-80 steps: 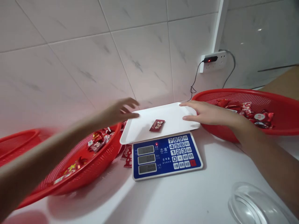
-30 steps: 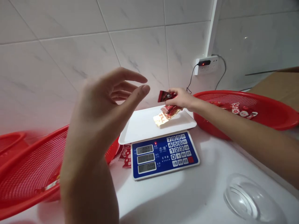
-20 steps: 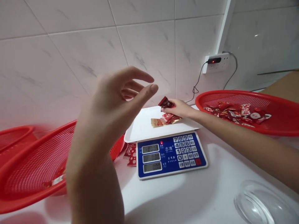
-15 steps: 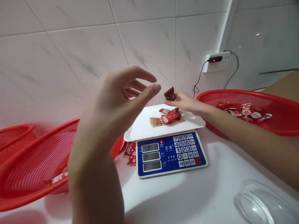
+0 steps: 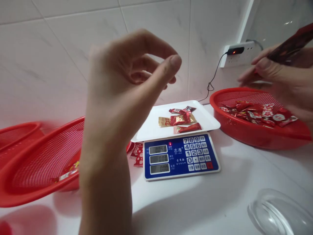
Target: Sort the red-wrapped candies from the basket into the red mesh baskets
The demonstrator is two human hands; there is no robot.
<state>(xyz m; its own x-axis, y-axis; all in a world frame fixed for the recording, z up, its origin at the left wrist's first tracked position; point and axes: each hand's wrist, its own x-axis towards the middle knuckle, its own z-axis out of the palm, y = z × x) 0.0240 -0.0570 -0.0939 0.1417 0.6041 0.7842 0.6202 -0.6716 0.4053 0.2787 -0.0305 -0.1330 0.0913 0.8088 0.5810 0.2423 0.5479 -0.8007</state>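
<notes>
My left hand (image 5: 137,75) is raised in front of the scale (image 5: 176,174), its fingers curled and the thumb tip against the index fingertip. Nothing shows between them. At the right edge, my right hand (image 5: 281,73) holds a dark red packet (image 5: 290,45), blurred and partly out of view. This hand is above a red mesh basket (image 5: 256,135) of wrapped candies (image 5: 254,114). On the scale's white tray (image 5: 146,125) lie several wrapped pieces: a gold one (image 5: 164,121), a red one (image 5: 179,119), another red one (image 5: 187,128) near the front edge, and others behind.
A red mesh basket (image 5: 44,163) stands at left, partly behind my left forearm, with wrapped pieces inside. More red packets (image 5: 139,156) lie beside the scale. A clear plastic container (image 5: 276,212) is at front right. A socket strip (image 5: 237,55) and cable (image 5: 217,67) are on the tiled wall.
My right hand has moved from over the tray to the right and nearer the camera. A red candy now lies near the tray's front. My left hand has risen slightly; the top display reading differs.
</notes>
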